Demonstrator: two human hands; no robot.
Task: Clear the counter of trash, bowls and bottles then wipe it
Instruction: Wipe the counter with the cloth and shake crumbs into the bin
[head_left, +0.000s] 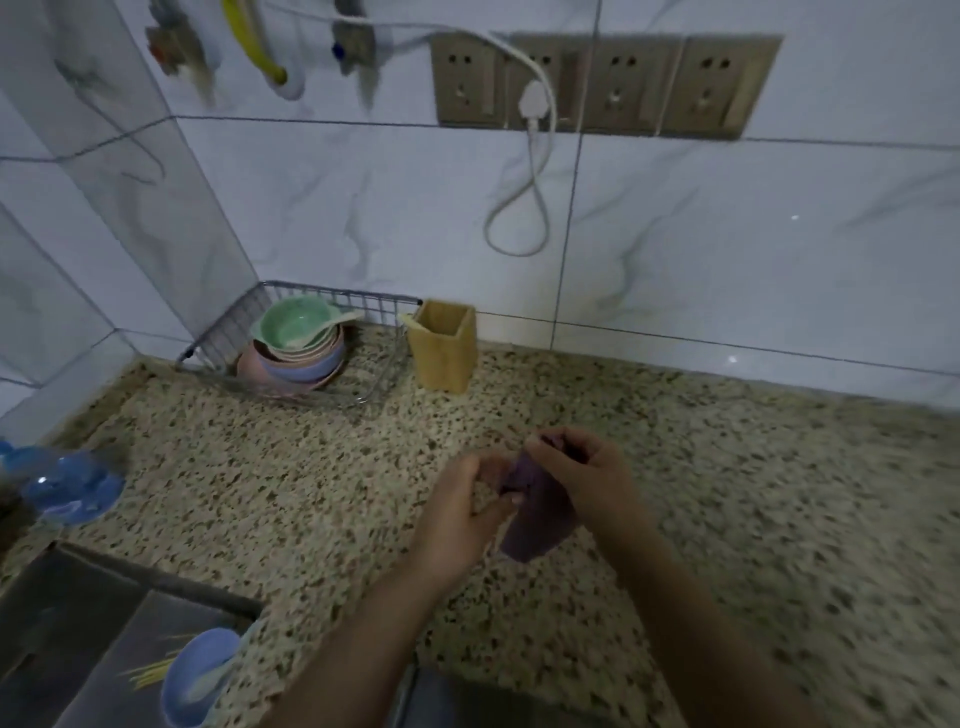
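I watch both hands, left hand (464, 512) and right hand (582, 475), pinch a purple cloth (537, 525) above the speckled granite counter (753, 493) beneath marble-tiled walls (727, 234).

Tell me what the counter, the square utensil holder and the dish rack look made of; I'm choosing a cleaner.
Speckled beige countertop: looks like granite or a similar stone, from its dark flecks and slight sheen. Tan square utensil holder: probably bamboo or wood, with a matte, warm tone. Silver wire dish rack: metal, shown by its thin shiny rods.
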